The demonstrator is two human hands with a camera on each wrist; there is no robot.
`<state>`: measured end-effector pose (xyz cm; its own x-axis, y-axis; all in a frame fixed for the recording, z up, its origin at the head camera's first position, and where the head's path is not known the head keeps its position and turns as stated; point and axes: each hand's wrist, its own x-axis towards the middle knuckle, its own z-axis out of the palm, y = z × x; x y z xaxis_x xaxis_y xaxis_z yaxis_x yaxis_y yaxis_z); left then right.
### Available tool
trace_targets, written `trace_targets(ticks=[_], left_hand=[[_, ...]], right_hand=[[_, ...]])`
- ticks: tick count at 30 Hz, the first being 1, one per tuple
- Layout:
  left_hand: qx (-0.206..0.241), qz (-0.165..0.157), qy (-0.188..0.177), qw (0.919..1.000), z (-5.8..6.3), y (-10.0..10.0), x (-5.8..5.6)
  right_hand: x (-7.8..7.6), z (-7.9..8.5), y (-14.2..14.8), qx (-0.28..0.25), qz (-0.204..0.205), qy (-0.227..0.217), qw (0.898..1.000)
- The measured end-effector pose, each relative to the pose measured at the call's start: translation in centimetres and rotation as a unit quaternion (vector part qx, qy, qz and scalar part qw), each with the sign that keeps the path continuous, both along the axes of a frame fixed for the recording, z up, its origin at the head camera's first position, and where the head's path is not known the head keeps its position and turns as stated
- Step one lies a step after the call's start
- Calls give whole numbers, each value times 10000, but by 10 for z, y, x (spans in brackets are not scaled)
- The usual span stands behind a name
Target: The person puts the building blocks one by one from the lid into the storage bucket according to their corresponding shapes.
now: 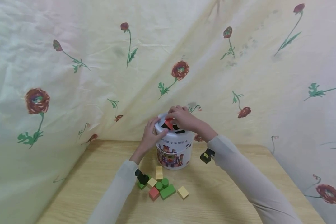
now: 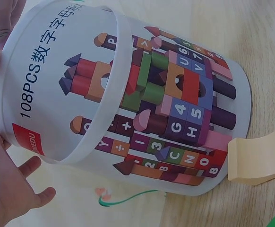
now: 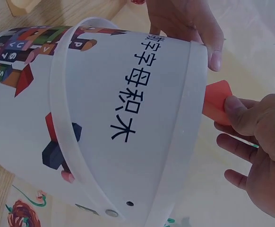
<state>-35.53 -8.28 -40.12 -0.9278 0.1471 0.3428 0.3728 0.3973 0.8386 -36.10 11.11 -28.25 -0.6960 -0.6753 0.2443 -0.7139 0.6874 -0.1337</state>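
Observation:
A white bucket, printed with coloured building blocks and lettering, stands upright at the back of the table. Its white lid has dark shapes that look like openings. My left hand holds the bucket by its upper rim, thumb at the front and fingers at the left side. Above the lid, my right hand pinches a red block between thumb and fingers. The block's lower end is hidden behind the rim in the right wrist view, so I cannot tell how far it is in an opening.
In front of the bucket lie a green rectangular block, a red block, green cylinders and several pale wooden blocks. A curved pale block lies by the bucket's base. Flowered cloth hangs behind the table.

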Motion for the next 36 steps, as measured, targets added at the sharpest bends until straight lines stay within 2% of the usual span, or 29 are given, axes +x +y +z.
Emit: trace_targets(ticks=[12, 23, 27, 30, 36], left_hand=[[10, -56, 20, 10000, 0, -1, -2], [55, -90, 31, 9999, -1, -2, -2], [33, -82, 52, 9999, -1, -2, -3], [17, -80, 77, 9999, -2, -2, -4], [35, -152, 176, 9997, -1, -3, -4]], right_hand=[[-3, -7, -5, 25, 256, -78, 9996], [-7, -14, -6, 25, 84, -503, 9987], [-12, -18, -8, 108, 82, -484, 9987], [-14, -22, -8, 374, 52, -359, 9986], [-13, -29, -7, 610, -111, -271, 9977]])
